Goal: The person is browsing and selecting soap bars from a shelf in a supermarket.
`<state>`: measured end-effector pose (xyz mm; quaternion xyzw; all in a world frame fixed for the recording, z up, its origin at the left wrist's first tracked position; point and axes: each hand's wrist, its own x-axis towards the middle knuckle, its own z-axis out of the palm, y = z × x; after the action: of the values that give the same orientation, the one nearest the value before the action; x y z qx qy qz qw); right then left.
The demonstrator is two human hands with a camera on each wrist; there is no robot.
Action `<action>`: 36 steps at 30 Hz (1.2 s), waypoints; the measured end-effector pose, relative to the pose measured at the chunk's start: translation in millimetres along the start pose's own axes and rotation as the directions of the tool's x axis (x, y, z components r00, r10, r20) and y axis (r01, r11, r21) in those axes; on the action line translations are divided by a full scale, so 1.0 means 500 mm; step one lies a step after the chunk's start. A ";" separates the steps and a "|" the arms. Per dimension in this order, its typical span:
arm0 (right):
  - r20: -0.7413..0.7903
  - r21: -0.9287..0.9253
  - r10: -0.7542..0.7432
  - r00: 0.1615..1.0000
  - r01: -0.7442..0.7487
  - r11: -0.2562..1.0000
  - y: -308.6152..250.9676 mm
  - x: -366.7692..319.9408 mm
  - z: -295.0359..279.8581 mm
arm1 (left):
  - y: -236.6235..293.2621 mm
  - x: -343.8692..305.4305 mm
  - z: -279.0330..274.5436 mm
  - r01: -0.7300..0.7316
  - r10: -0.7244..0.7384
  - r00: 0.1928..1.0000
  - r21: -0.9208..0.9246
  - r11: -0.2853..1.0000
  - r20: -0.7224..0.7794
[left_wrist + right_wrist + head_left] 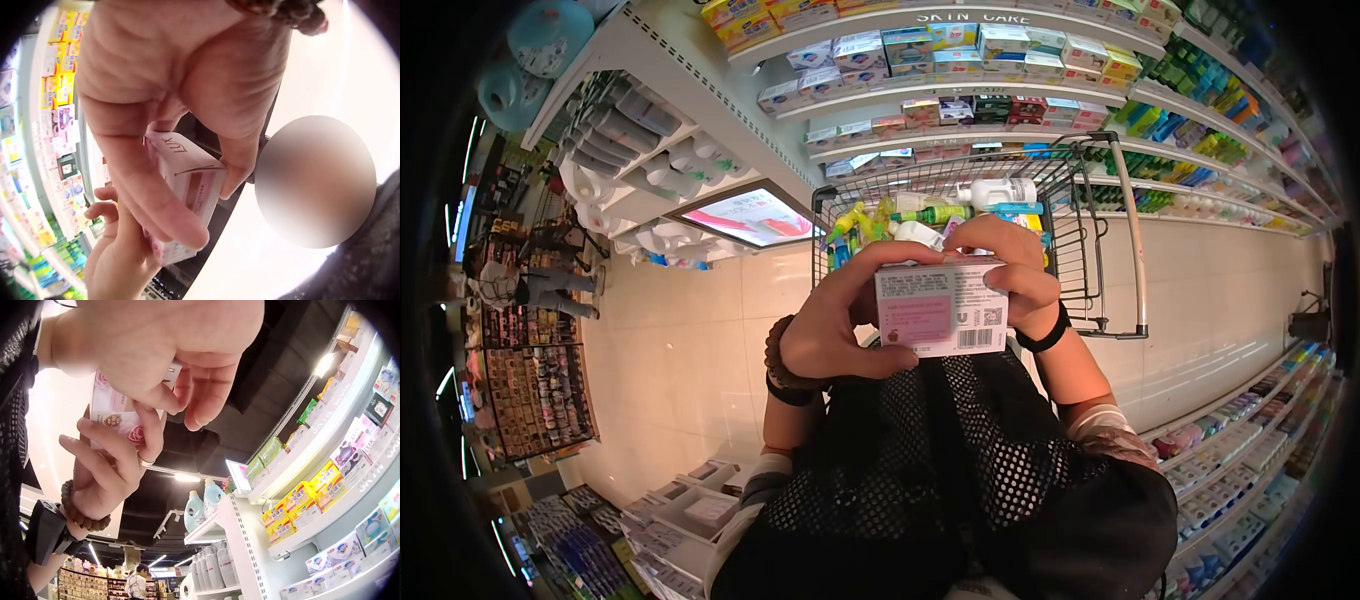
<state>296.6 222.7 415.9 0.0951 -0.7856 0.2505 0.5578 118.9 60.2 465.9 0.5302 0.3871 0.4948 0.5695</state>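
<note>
Just in front of the wearer's chest, a small white and pink box (943, 312) is held up by both hands. The left hand (830, 312) has a narrow grip on its left side, thumb along the lower edge and fingers reaching over the top. The right hand (1010, 275) curls its fingers at the upper right corner, its grip also narrow and on the box. Small print, a pink panel and a barcode face the wearer; in the left wrist view one end reads LUX, and the right wrist view shows pink roses printed on another side. A brown beaded bracelet (777, 350) circles the left wrist, and a black band (1047, 333) the right.

Below the hands is black mesh fabric (940, 450) over the wearer's front. Just beyond them stands a wire shopping cart (1065, 190) containing a white bottle (1005, 190), a green bottle (935, 214) and other goods. Farther off, white shelves (1000, 92) marked SKIN CARE carry rows of boxes, and a lit screen (750, 216) is to their left. Pale tiles cover the floor (680, 340). Another person (137, 585) is in the distant background.
</note>
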 end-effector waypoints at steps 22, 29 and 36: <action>-0.034 -0.018 0.033 0.999 -0.034 0.999 -0.022 0.002 0.012 | 0.005 -0.009 -0.002 -0.001 0.002 1.000 -0.084 0.996 0.012; -0.033 -0.007 0.043 0.999 -0.043 0.999 -0.018 0.001 0.010 | 0.005 -0.004 -0.006 0.061 -0.060 0.998 -0.121 0.991 0.015; -0.036 -0.022 0.059 0.998 -0.059 0.998 -0.018 0.002 0.012 | 0.001 -0.002 -0.011 0.053 -0.051 0.999 -0.116 0.992 0.015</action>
<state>294.8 212.2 417.9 0.0609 -0.7809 0.2593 0.5650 113.3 60.3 465.4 0.4889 0.3679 0.4982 0.6143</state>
